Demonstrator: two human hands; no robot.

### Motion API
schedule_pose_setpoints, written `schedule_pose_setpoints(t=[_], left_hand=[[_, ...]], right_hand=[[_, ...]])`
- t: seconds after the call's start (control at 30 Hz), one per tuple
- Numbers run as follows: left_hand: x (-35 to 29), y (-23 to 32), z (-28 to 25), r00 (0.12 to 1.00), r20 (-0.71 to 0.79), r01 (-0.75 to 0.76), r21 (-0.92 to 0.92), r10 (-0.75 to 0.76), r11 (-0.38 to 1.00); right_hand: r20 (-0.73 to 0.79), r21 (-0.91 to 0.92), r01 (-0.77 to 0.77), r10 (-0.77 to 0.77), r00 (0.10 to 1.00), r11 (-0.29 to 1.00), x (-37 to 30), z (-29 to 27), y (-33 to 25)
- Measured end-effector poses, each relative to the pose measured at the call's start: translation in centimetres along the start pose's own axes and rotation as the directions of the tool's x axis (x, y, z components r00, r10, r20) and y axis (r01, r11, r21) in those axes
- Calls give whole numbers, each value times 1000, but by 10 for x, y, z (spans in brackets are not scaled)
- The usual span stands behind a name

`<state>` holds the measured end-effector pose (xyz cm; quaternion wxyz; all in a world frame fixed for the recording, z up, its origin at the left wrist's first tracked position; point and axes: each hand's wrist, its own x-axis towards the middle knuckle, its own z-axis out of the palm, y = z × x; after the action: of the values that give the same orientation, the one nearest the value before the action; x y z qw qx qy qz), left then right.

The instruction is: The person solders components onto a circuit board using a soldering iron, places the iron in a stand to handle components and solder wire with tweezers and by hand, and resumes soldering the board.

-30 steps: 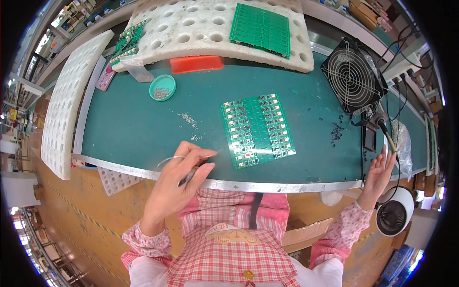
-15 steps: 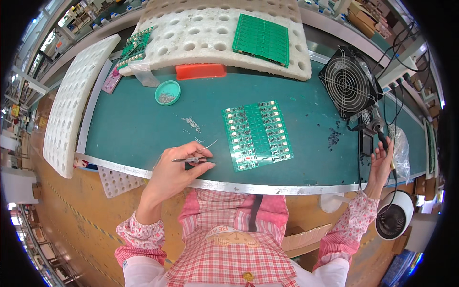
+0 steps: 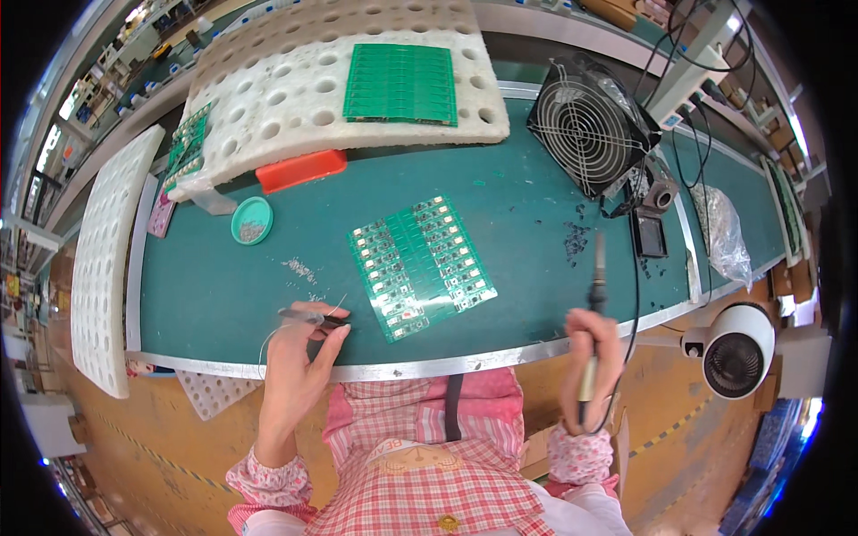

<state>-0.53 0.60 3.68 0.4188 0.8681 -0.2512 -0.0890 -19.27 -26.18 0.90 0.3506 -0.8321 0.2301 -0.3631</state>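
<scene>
My left hand [image 3: 297,362] is closed around dark tweezers [image 3: 308,318] near the table's front edge. A thin solder wire [image 3: 262,354] loops beside that hand, and its free end sticks up past the fingers. My right hand [image 3: 593,350], slightly blurred, grips a soldering iron [image 3: 599,284] with the tip pointing away from me, its black cord trailing right. Between the hands, apart from both, lies a green circuit board panel [image 3: 413,259] with two columns of mounted parts. Tiny loose parts [image 3: 302,268] are scattered beyond my left hand.
A turquoise dish [image 3: 264,234] holds small parts, near a red tray [image 3: 302,170]. White perforated foam [image 3: 259,112] carries a stack of green boards [image 3: 400,85]. At right stand a black fan [image 3: 583,129] and the iron's holder [image 3: 650,234], beside dark bits [image 3: 576,239].
My right hand has brought the soldering iron from the holder side leftward and nearer to me, in front of the table edge. The view has turned right; my left hand still holds the tweezers.
</scene>
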Motion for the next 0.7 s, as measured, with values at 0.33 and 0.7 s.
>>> schedule_pose_setpoints(t=[0.33, 0.7], left_hand=[[-15, 1, -14, 981, -187, 55, 54, -44, 997], [-22, -15, -3, 982, -127, 125, -130, -141, 984]], right_hand=[[168, -167, 225, -197, 966, 960, 6, 50, -20], [265, -207, 235, -176, 948, 950, 17, 74, -37]])
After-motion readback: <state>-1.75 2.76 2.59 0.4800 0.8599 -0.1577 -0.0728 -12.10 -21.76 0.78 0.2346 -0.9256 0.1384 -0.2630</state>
